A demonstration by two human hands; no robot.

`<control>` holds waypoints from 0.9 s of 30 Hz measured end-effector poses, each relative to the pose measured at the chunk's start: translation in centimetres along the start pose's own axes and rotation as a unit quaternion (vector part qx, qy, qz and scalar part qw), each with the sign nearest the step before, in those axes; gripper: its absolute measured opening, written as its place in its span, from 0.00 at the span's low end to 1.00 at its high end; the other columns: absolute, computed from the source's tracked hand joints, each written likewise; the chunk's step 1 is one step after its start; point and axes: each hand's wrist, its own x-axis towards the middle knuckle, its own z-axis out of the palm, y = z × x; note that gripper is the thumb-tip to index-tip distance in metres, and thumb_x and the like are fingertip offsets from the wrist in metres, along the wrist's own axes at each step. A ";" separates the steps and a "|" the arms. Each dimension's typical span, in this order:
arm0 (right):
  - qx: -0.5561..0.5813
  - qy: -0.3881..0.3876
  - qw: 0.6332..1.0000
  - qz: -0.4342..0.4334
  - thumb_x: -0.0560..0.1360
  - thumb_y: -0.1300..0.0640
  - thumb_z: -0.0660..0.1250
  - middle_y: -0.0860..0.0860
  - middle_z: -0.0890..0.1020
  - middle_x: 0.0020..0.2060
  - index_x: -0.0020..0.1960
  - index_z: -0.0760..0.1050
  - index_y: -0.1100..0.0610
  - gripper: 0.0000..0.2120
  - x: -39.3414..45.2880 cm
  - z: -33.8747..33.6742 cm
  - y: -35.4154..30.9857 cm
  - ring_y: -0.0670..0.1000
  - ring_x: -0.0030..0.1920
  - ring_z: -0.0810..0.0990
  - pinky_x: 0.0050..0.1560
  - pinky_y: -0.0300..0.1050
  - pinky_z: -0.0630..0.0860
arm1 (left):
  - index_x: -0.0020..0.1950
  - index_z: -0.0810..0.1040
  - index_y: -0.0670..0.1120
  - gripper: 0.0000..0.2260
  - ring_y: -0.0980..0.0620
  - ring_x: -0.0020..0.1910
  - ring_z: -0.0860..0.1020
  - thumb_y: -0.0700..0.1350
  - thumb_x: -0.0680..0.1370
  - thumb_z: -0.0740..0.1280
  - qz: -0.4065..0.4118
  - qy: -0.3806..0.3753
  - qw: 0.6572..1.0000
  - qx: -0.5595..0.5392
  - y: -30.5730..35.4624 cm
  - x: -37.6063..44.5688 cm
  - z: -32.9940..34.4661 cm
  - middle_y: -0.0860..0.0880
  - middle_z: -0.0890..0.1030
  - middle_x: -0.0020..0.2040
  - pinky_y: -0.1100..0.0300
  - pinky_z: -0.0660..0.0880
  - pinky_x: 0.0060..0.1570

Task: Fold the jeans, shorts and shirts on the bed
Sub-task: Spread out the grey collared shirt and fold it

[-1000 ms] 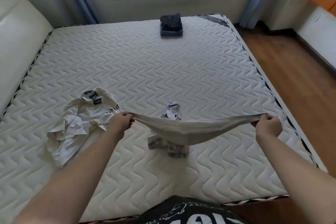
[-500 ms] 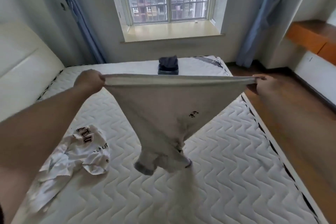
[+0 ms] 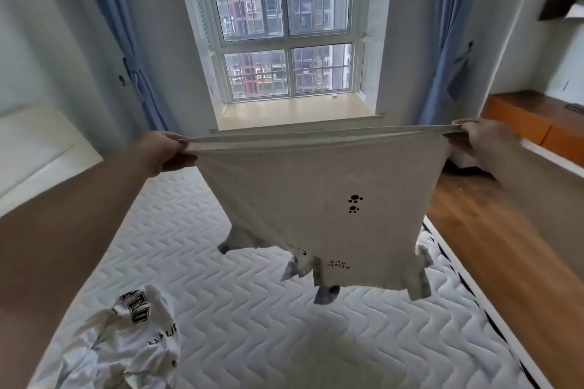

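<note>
Above the quilted mattress (image 3: 252, 309), left hand (image 3: 164, 151) and right hand (image 3: 477, 137) each pinch a hem corner of the grey shirt (image 3: 319, 199), stretching it flat, apparently for folding.

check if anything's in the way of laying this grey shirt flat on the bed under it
Nothing visible blocks it. The grey shirt hangs from the left hand and right hand over bare mattress. The only other thing there, the crumpled white shirt, lies off to the left.
</note>
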 end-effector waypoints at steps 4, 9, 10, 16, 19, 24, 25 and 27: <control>0.022 0.034 0.999 0.027 0.80 0.64 0.58 0.49 0.81 0.29 0.40 0.75 0.52 0.14 1.3 0.0 1.0 0.41 0.22 0.78 0.25 0.32 0.75 | 0.49 0.82 0.42 0.03 0.44 0.37 0.85 0.37 0.77 0.69 0.006 -0.032 0.999 -0.021 -0.2 2.4 0.4 0.39 0.84 0.44 0.58 0.81 0.31; -0.014 0.024 0.999 0.041 0.81 0.64 0.56 0.47 0.80 0.24 0.40 0.74 0.52 0.15 3.4 1.7 3.3 0.41 0.20 0.77 0.22 0.33 0.74 | 0.46 0.83 0.40 0.02 0.44 0.39 0.85 0.37 0.76 0.71 0.010 -0.051 0.999 -0.014 -0.9 6.0 1.9 0.40 0.85 0.42 0.58 0.82 0.34; -0.019 0.016 0.999 0.039 0.81 0.65 0.56 0.48 0.80 0.25 0.41 0.73 0.52 0.15 4.0 2.1 4.0 0.40 0.21 0.77 0.23 0.32 0.74 | 0.47 0.83 0.39 0.02 0.44 0.41 0.85 0.37 0.76 0.70 0.010 -0.056 0.998 -0.017 -1.1 6.9 2.3 0.40 0.85 0.43 0.57 0.83 0.37; -0.017 -0.064 0.997 0.035 0.82 0.63 0.58 0.43 0.82 0.27 0.46 0.74 0.52 0.10 7.3 4.3 7.2 0.37 0.29 0.81 0.39 0.35 0.76 | 0.52 0.81 0.39 0.06 0.48 0.42 0.85 0.36 0.75 0.71 0.027 -0.084 0.996 -0.032 -1.7 10.4 4.9 0.41 0.84 0.47 0.57 0.79 0.51; 0.015 -0.094 0.995 0.025 0.80 0.57 0.61 0.43 0.83 0.34 0.45 0.76 0.52 0.08 7.4 5.5 7.0 0.37 0.33 0.81 0.34 0.31 0.75 | 0.56 0.80 0.39 0.11 0.49 0.47 0.82 0.40 0.75 0.72 0.044 -0.097 0.994 -0.014 -0.6 11.2 6.1 0.43 0.83 0.48 0.57 0.78 0.53; 0.029 -0.146 0.989 0.020 0.81 0.51 0.59 0.43 0.81 0.40 0.48 0.75 0.48 0.07 7.4 6.6 5.0 0.41 0.38 0.78 0.38 0.36 0.70 | 0.46 0.78 0.42 0.10 0.52 0.41 0.81 0.48 0.78 0.69 0.061 -0.045 0.993 -0.090 2.6 11.4 7.8 0.45 0.82 0.44 0.65 0.80 0.41; 0.027 -0.148 0.988 0.019 0.81 0.50 0.59 0.43 0.80 0.43 0.48 0.75 0.48 0.07 7.5 6.5 4.5 0.42 0.40 0.76 0.40 0.37 0.70 | 0.45 0.77 0.43 0.10 0.53 0.39 0.81 0.49 0.79 0.68 0.062 -0.032 0.993 -0.100 3.0 11.3 7.7 0.45 0.81 0.43 0.65 0.80 0.38; 0.029 -0.151 0.988 0.013 0.81 0.49 0.59 0.45 0.79 0.46 0.50 0.75 0.48 0.07 7.5 6.0 3.7 0.44 0.44 0.75 0.44 0.38 0.70 | 0.46 0.76 0.43 0.09 0.53 0.40 0.81 0.49 0.80 0.67 0.065 -0.020 0.991 -0.117 3.5 11.0 7.3 0.45 0.81 0.43 0.65 0.80 0.36</control>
